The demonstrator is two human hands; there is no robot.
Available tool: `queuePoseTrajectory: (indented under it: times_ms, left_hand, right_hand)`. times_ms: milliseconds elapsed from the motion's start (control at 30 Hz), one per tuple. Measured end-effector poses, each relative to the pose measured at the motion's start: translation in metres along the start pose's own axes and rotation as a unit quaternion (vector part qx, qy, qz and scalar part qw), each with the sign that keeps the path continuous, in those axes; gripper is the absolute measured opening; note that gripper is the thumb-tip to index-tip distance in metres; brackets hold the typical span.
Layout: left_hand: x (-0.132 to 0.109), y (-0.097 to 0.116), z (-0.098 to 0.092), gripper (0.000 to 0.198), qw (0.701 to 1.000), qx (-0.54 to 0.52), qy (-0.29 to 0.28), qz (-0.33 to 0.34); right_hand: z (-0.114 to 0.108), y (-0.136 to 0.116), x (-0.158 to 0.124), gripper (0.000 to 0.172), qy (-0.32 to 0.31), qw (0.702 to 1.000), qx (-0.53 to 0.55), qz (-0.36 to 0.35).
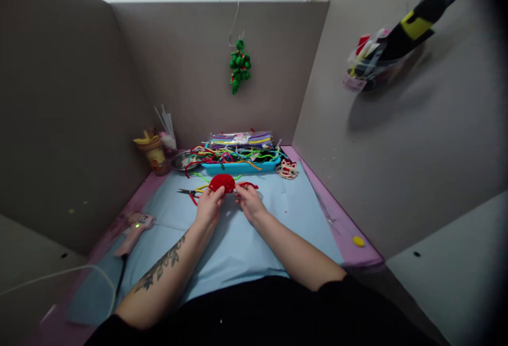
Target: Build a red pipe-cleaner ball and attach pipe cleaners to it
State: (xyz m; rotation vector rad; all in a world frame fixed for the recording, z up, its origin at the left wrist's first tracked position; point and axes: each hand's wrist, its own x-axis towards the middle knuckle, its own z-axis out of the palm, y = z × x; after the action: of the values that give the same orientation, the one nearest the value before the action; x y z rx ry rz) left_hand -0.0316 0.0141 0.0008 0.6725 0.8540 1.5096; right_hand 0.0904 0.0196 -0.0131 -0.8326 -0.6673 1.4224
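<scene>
A red rounded fuzzy piece is held above the light blue sheet. My left hand grips its lower edge between thumb and fingers. At the right side of the piece, my right hand is closed in a pinch; a red pipe cleaner shows just behind its fingers, and what the fingertips hold is too small to make out. Black-bladed scissors lie left of the hands, next to yellow and red strands.
A blue tray heaped with coloured pipe cleaners stands at the back, beside a metal bowl. A pink glue gun lies left. Tweezers and a yellow disc are right. A green ornament hangs behind.
</scene>
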Motion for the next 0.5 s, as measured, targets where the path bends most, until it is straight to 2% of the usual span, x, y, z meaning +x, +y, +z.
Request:
queuePoseTrajectory:
  times_ms: [133, 200, 367, 500]
  left_hand:
    - [0.006, 0.007, -0.008, 0.046, 0.999, 0.019, 0.011, -0.026]
    - [0.010, 0.008, -0.011, 0.044, 0.999, 0.024, 0.011, -0.047]
    - [0.018, 0.008, -0.016, 0.027, 0.994, 0.014, 0.038, -0.104]
    - [0.023, 0.013, -0.020, 0.016, 0.992, -0.002, 0.064, -0.109]
  right_hand:
    - [-0.015, -0.024, 0.011, 0.009, 0.014, 0.984, 0.108, 0.141]
    - [-0.025, -0.036, 0.018, 0.013, 0.000, 0.975, 0.135, 0.179]
    - [-0.045, -0.054, 0.031, 0.019, 0.012, 0.974, 0.163, 0.154]
    - [-0.055, -0.056, 0.036, 0.020, 0.035, 0.983, 0.134, 0.123]
